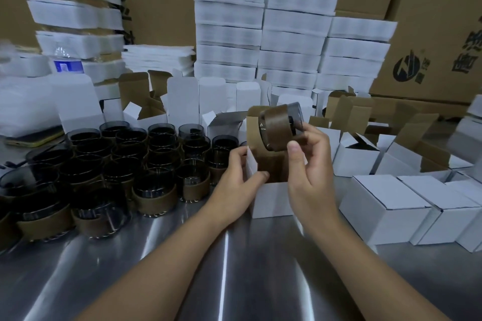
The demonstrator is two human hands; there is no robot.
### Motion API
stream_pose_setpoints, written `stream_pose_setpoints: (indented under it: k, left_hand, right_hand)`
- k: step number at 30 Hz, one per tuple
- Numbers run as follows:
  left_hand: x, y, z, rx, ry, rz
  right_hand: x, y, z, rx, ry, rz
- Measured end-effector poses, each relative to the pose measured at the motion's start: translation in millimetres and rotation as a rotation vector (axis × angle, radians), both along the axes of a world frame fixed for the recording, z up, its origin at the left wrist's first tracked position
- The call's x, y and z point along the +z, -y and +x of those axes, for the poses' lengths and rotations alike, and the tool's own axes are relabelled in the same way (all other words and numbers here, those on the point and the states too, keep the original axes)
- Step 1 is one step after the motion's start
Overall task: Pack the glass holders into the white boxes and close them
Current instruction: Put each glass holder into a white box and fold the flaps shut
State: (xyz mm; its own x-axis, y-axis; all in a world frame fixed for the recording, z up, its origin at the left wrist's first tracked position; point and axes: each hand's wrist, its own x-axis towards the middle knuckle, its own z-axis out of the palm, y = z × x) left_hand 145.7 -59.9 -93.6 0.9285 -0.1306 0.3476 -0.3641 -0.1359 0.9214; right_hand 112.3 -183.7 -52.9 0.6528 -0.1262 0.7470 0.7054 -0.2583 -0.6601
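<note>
Gripping the glass holder (pixel 280 128) between thumb and curled fingers (pixel 317 138), your right hand (pixel 307 172) has it tilted on its side in the air, just above the mouth of the open white box (pixel 271 198). The holder is dark smoky glass wrapped in a brown band, with its bare glass end toward the upper right. The box stands on the steel surface (pixel 182 255) near the middle of the scene, its brown inside showing and its far flap upright behind the glass. Your left hand (pixel 240 180) is at the box's left side, where its thumb and fingers (pixel 257 177) pinch the white side flap (pixel 251 164).

To the left, a crowd of glass holders (pixel 117 164) of the same kind stands upright on the surface, packed close together. To the right of the box, at least 2 closed white boxes (pixel 383 208) sit in a row near you, with more cut off by the right edge. Beyond them, and along the far side of the surface, open boxes (pixel 357 154) stand with flaps raised. Behind those rise stacks of white sheets (pixel 289 41), and brown cartons (pixel 430 21) with printed characters fill the far background. At far left a clear bottle (pixel 66 62) with a blue label stands among white stacks, and a phone (pixel 34 138) in a yellow-green case lies flat near the left edge.
</note>
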Motion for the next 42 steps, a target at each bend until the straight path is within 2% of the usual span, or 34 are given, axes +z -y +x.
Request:
stream_pose_setpoints:
  k: [7, 13, 26, 32, 34, 37, 40, 42]
  left_hand:
    - [-5, -2, 3, -0.070, -0.006, -0.061]
    - [-3, -4, 1, -0.098, -0.012, -0.087]
    - [-4, -2, 2, -0.129, 0.026, -0.089]
    - [-2, -1, 1, -0.116, 0.020, -0.083]
    - [-3, -1, 1, -0.107, 0.023, -0.081]
    - [-2, 0, 3, -0.087, 0.006, -0.107]
    - [1, -1, 8, -0.050, -0.027, -0.208]
    - [3, -1, 8, -0.045, -0.037, -0.241]
  right_hand:
    - [-5, 21, 6, -0.216, -0.084, -0.185]
    - [3, 27, 2, -0.341, -0.068, -0.474]
    - [-11, 24, 10, -0.249, -0.086, -0.706]
    - [-13, 25, 13, -0.208, -0.076, -0.737]
    - [-12, 24, 12, -0.167, -0.037, -0.678]
    - [-8, 23, 13, -0.073, -0.091, -0.337]
    - [1, 29, 18, -0.037, -0.393, 0.133]
    - [5, 37, 24, -0.013, -0.619, 0.357]
